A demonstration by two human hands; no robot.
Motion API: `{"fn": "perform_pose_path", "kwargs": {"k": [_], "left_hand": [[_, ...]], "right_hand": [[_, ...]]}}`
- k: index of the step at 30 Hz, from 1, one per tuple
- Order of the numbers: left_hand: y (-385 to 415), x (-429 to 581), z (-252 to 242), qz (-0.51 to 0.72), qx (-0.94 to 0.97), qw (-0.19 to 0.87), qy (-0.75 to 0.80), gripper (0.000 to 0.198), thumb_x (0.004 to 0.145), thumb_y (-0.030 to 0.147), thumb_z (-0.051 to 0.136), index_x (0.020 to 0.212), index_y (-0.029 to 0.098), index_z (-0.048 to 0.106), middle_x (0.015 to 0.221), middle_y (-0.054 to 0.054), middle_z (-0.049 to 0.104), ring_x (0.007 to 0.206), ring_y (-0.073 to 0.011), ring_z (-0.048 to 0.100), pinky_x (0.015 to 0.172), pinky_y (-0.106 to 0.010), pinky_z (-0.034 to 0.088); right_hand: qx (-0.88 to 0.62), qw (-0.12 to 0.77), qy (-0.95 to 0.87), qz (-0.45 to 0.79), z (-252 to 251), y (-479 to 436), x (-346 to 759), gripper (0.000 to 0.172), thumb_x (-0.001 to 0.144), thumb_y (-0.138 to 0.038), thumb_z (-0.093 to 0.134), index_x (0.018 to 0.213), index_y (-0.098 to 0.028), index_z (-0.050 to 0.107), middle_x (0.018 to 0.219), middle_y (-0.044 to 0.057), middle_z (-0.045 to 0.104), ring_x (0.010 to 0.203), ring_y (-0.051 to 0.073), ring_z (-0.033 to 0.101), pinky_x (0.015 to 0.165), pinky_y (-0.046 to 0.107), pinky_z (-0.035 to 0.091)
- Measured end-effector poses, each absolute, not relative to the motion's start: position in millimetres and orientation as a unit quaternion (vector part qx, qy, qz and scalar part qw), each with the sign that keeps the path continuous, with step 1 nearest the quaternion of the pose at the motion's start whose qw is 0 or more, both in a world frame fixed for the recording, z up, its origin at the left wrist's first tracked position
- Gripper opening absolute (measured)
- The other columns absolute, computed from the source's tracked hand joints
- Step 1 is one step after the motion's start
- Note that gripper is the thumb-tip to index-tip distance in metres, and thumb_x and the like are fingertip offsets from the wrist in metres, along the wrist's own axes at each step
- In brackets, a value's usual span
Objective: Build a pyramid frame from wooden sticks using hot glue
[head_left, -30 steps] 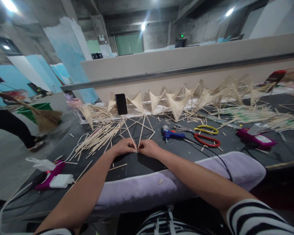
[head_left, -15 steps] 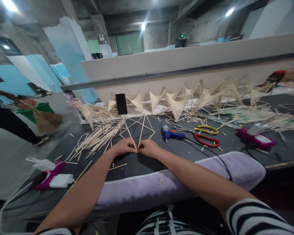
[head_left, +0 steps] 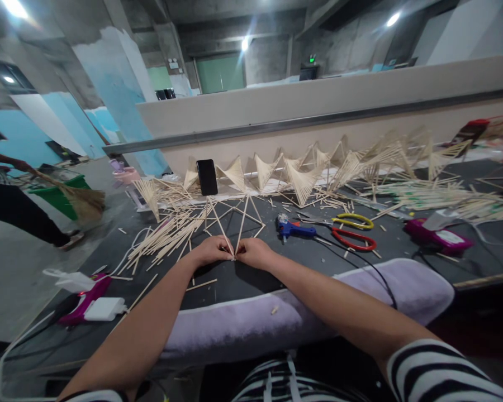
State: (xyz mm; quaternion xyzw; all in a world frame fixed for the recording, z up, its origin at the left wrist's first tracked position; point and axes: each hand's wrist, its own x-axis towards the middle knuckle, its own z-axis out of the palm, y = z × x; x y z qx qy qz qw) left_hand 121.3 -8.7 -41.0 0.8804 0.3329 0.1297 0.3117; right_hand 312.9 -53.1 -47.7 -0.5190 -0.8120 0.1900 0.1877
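Observation:
A frame of thin wooden sticks (head_left: 242,216) stands on the dark table in front of me, its near corner between my hands. My left hand (head_left: 213,250) pinches that corner from the left. From the right, my right hand (head_left: 255,253) closes on the same joint, its fingertips almost meeting the left ones. The exact grip at the joint is partly hidden by the fingers. To the right of the frame lie a blue glue gun (head_left: 294,228) and scissors with one yellow and one red handle (head_left: 354,239). Loose wooden sticks (head_left: 167,237) are heaped on the left.
A black phone (head_left: 207,177) leans upright behind the frame. Finished stick structures (head_left: 302,176) line the back wall. Purple power strips (head_left: 438,237) sit on both sides, with cables. A lilac cushion (head_left: 251,324) lies along the front edge. At left, a person holds a broom (head_left: 86,204) beside a green bin.
My hands and the stick frame stay in place. The person's broom at the far left has shifted slightly to the left.

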Motion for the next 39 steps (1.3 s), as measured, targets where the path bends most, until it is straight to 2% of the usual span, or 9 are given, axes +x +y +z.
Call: {"fn": "perform_pose_path", "kwargs": {"k": [12,34,39], "left_hand": [[-9.3,122.0,-39.5,0.128,0.885,0.302,0.332,0.018,0.069,0.032,0.068,0.078,0.017,0.072,0.08,-0.002,0.063,0.082,-0.0157,0.058,0.075,-0.023,0.042],[-10.0,122.7,-38.1,0.129,0.882,0.311,0.33,0.018,0.07,0.032,0.068,0.078,0.016,0.071,0.08,-0.003,0.062,0.083,-0.0157,0.058,0.076,-0.023,0.042],[-10.4,121.3,-39.0,0.125,0.88,0.316,0.332,0.017,0.071,0.032,0.067,0.078,0.017,0.071,0.08,-0.002,0.062,0.081,-0.0154,0.058,0.075,-0.023,0.042]], "right_hand": [[-0.522,0.178,-0.81,0.197,-47.8,-52.8,313.2,0.024,0.074,-0.038,0.055,0.088,-0.024,0.069,0.087,0.001,0.07,0.081,0.016,0.062,0.062,0.021,0.04],[-0.514,0.191,-0.812,0.199,-48.1,-52.3,312.8,0.021,0.073,-0.037,0.057,0.084,-0.024,0.07,0.084,0.001,0.071,0.077,0.015,0.063,0.058,0.021,0.038],[-0.505,0.204,-0.808,0.224,-45.8,-52.4,314.2,0.019,0.071,-0.032,0.059,0.082,-0.022,0.07,0.081,0.001,0.071,0.075,0.014,0.062,0.058,0.02,0.038]]}}
